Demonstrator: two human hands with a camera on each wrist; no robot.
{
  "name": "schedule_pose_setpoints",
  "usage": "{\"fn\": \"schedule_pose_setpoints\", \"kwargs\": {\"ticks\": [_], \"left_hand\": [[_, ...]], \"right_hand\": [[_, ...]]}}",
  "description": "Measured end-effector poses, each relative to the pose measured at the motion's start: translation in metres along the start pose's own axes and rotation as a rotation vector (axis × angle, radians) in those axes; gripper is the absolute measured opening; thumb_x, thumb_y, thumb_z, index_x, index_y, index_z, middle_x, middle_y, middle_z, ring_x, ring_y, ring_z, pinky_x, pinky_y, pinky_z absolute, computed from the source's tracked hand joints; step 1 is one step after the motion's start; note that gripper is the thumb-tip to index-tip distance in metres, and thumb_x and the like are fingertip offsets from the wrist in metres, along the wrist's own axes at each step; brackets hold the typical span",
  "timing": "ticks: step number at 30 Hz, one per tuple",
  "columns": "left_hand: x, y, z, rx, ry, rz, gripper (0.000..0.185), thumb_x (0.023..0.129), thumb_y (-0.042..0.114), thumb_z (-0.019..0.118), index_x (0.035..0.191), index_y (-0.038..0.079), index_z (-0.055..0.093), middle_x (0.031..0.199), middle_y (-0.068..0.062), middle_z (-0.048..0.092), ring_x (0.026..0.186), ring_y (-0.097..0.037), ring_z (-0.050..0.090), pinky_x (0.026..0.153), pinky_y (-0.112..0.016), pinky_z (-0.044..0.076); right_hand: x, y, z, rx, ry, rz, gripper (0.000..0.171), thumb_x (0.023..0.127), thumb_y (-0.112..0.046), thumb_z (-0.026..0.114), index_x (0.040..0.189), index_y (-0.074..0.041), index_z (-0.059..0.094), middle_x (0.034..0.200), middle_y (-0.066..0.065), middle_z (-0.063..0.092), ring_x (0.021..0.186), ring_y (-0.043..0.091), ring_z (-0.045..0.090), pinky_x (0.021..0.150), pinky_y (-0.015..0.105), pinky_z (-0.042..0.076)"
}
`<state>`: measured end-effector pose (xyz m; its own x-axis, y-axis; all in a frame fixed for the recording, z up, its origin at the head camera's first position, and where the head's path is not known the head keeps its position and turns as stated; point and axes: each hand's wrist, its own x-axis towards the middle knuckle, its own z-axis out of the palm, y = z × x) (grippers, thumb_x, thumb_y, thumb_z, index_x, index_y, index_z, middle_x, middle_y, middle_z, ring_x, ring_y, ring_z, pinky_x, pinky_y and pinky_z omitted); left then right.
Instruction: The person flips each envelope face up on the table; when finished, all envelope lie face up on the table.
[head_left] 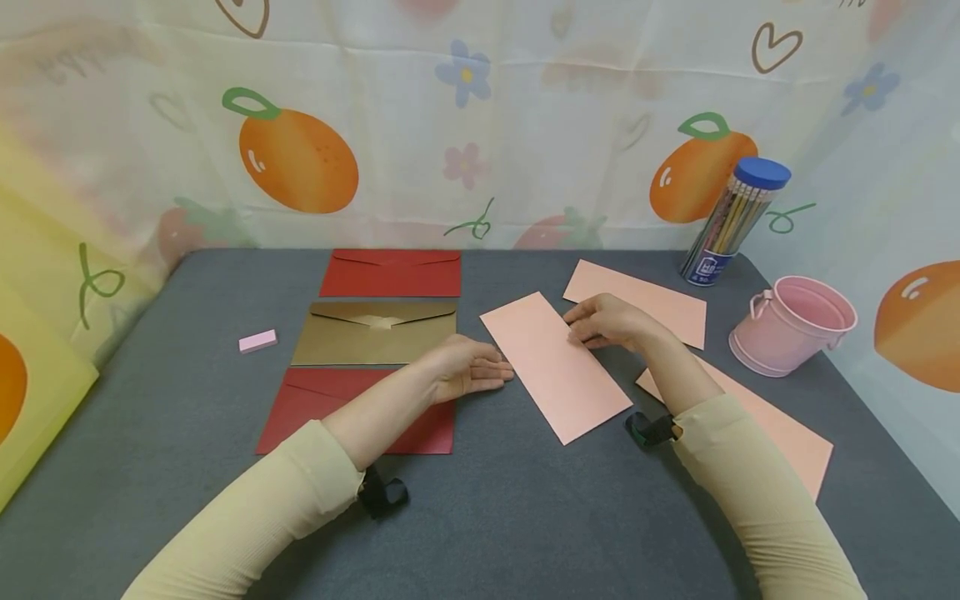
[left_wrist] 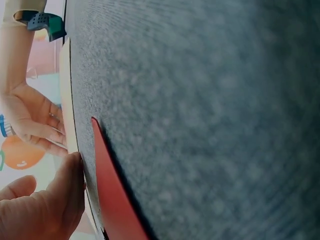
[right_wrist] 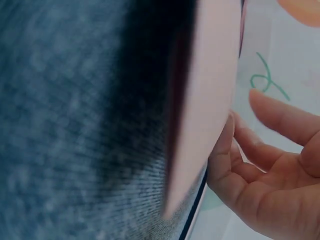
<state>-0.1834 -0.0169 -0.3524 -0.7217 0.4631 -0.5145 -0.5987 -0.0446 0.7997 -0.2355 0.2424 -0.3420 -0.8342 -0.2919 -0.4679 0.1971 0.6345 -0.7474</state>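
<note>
My left hand (head_left: 468, 367) and right hand (head_left: 607, 321) rest relaxed against the pink paper (head_left: 555, 365), still flat, unfolded; gold envelope (head_left: 375, 333) unfilled.

You have three pale pink paper sheets (head_left: 555, 367) on a dark grey felt table (head_left: 510, 517), beside two deep red envelopes (head_left: 392, 273) and a metallic gold one (head_left: 375, 333). Your sleeves (head_left: 750, 492) are cream — the backdrop (head_left: 465, 125) is white, printed with oranges, flowers, hearts. The bucket (head_left: 791, 327) is pink; the pencil jar's lid (head_left: 761, 172) — blue.
</note>
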Motion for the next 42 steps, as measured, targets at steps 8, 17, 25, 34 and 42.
{"fn": "schedule_pose_setpoints", "kwargs": {"ticks": [8, 17, 25, 34, 42], "left_hand": [[0.001, -0.001, -0.001, 0.058, -0.027, -0.005, 0.011, 0.095, 0.003, 0.048, 0.086, 0.003, 0.055, 0.133, -0.023, 0.052, 0.124, -0.029, 0.058, 0.12, -0.043, 0.038], [-0.001, 0.003, -0.002, 0.11, -0.042, -0.01, 0.034, 0.1, 0.007, 0.042, 0.129, -0.011, 0.045, 0.141, -0.028, 0.047, 0.134, -0.037, 0.051, 0.12, -0.044, 0.038], [0.001, 0.007, -0.003, 0.087, -0.014, -0.008, 0.045, 0.105, 0.018, 0.038, 0.144, -0.004, 0.041, 0.143, -0.027, 0.048, 0.137, -0.041, 0.05, 0.118, -0.044, 0.041], [0.001, 0.007, -0.001, 0.07, -0.032, 0.011, 0.021, 0.103, 0.017, 0.041, 0.113, 0.003, 0.053, 0.111, -0.014, 0.056, 0.106, -0.029, 0.061, 0.115, -0.046, 0.043], [0.0, 0.005, -0.004, 0.136, -0.084, 0.027, 0.013, 0.102, 0.016, 0.045, 0.104, 0.009, 0.055, 0.092, -0.003, 0.061, 0.088, -0.017, 0.061, 0.101, -0.037, 0.051]], "right_hand": [[-0.002, -0.001, 0.001, 0.005, 0.029, -0.007, 0.048, 0.097, -0.003, 0.055, 0.141, 0.01, 0.041, 0.127, 0.019, 0.047, 0.101, 0.017, 0.052, 0.083, 0.02, 0.052], [-0.006, -0.004, -0.004, 0.08, 0.067, -0.015, 0.043, 0.097, -0.003, 0.055, 0.137, 0.005, 0.042, 0.108, 0.008, 0.05, 0.089, 0.013, 0.055, 0.078, 0.021, 0.053], [-0.013, -0.013, -0.01, 0.178, 0.105, -0.061, 0.046, 0.099, -0.003, 0.054, 0.141, 0.003, 0.037, 0.108, 0.004, 0.05, 0.092, 0.011, 0.054, 0.081, 0.021, 0.053], [-0.015, -0.021, -0.008, 0.304, 0.083, -0.138, 0.035, 0.099, -0.003, 0.054, 0.131, -0.004, 0.041, 0.101, -0.004, 0.056, 0.086, 0.008, 0.056, 0.079, 0.023, 0.052], [-0.016, -0.025, -0.006, 0.476, 0.013, -0.213, 0.024, 0.098, 0.003, 0.051, 0.118, -0.01, 0.047, 0.091, -0.008, 0.063, 0.083, 0.006, 0.059, 0.082, 0.025, 0.054]]}}
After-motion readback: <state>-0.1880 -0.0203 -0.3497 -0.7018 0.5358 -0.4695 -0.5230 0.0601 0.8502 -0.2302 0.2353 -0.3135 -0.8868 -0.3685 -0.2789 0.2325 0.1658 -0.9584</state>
